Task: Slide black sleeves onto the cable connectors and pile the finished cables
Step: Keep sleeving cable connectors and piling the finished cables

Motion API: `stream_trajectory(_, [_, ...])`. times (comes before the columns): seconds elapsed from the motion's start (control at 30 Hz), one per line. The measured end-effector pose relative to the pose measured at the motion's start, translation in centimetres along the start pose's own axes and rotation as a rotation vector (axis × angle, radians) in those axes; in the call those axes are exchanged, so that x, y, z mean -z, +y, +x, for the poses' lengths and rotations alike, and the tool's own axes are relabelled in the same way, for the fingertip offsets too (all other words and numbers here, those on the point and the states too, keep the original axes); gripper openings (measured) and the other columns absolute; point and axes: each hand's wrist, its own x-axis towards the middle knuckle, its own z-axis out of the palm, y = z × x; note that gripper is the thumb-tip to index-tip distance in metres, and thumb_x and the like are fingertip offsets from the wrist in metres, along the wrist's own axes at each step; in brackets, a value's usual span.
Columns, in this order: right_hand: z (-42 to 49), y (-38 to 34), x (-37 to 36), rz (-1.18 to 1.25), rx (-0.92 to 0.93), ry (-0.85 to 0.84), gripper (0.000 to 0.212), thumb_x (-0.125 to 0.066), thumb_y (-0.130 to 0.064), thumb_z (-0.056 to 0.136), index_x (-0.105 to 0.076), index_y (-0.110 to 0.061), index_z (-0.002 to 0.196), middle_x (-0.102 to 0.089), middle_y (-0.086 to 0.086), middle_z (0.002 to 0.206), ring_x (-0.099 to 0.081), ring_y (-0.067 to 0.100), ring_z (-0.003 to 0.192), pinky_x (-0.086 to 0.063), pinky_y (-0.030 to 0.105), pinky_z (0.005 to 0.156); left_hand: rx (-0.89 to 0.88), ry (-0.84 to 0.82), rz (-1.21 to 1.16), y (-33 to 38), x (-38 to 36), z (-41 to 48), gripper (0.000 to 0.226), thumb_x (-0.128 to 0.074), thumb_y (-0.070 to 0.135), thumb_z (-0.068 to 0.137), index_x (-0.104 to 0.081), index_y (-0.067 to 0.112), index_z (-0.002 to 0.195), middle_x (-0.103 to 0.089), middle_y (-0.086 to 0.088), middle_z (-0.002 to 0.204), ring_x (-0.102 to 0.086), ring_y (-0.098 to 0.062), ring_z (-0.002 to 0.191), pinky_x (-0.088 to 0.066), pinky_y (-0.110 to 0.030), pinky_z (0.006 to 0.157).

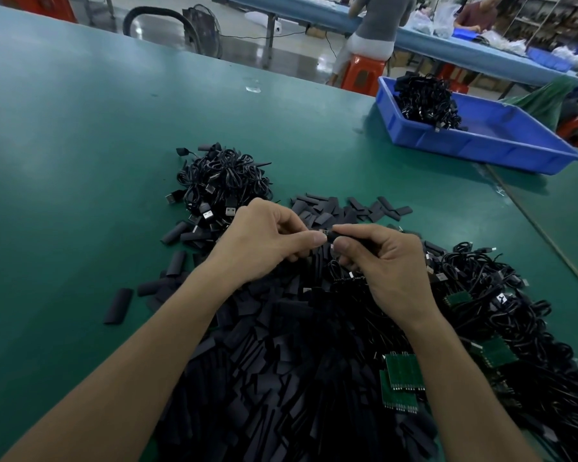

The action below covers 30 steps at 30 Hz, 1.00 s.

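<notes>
Black sleeves heaped nearest, w/ green PCBs & tangled cables at rt. Above heap, left hand pinches cable connector; right hand pinches one sleeve onto it. Finished cables piled beyond on table.

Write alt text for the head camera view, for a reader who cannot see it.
The left hand pinches a connector and the right hand a black sleeve, meeting above a heap of sleeves on a green table. Coiled cables are piled beyond; a blue bin sits far right.
</notes>
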Motion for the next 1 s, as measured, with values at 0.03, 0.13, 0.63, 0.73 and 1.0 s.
stream_trajectory(0.03, [0.0,0.1,0.0,-0.005,0.007,0.009,0.017,-0.072,-0.027,0.083,-0.074,-0.032,0.099,-0.074,-0.004,0.074,-0.068,0.011,0.064,-0.056,0.022,0.067,-0.013,-0.012,-0.008,0.1,0.0,0.0,0.02,-0.079,0.041,0.081,-0.076,0.023,0.074,-0.074,0.006,0.067,-0.072,-0.012,0.063,-0.062,-0.032,0.071])
stream_trajectory(0.13, [0.0,0.0,0.2,0.0,0.009,0.007,0.018,-0.071,-0.032,0.081,-0.075,-0.032,0.099,-0.075,-0.002,0.075,-0.069,0.015,0.064,-0.059,0.027,0.066,-0.051,-0.041,0.021,0.3,0.1,0.0,0.016,-0.076,0.033,0.087,-0.076,0.021,0.077,-0.075,0.008,0.068,-0.072,-0.011,0.065,-0.062,-0.032,0.072])
stream_trajectory(0.63, [-0.1,0.6,0.6,0.01,0.002,-0.032,0.016,-0.073,-0.015,0.088,-0.075,-0.029,0.096,-0.075,-0.006,0.077,-0.069,0.011,0.065,-0.055,0.019,0.064,-0.072,-0.121,0.008,0.2,-0.1,-0.1,0.011,-0.075,0.023,0.088,-0.076,0.016,0.079,-0.075,0.004,0.071,-0.072,-0.012,0.065,-0.06,-0.033,0.07])
stream_trajectory(0.73, [-0.1,0.4,0.7,0.031,-0.012,-0.049,0.018,-0.074,-0.013,0.086,-0.075,-0.028,0.097,-0.075,-0.006,0.077,-0.069,0.01,0.065,-0.055,0.019,0.065,-0.07,-0.134,-0.013,0.1,0.0,-0.1,0.011,-0.076,0.022,0.088,-0.076,0.015,0.079,-0.076,0.002,0.072,-0.071,-0.012,0.065,-0.059,-0.033,0.07])
stream_trajectory(1.0, [-0.2,0.3,1.0,-0.008,-0.015,-0.068,0.019,-0.073,-0.012,0.088,-0.075,-0.03,0.095,-0.075,-0.005,0.079,-0.069,0.01,0.065,-0.053,0.017,0.063,-0.05,-0.174,-0.051,-0.2,-0.5,0.0,0.011,-0.075,0.019,0.088,-0.076,0.012,0.08,-0.075,0.0,0.07,-0.071,-0.012,0.063,-0.055,-0.019,0.063])
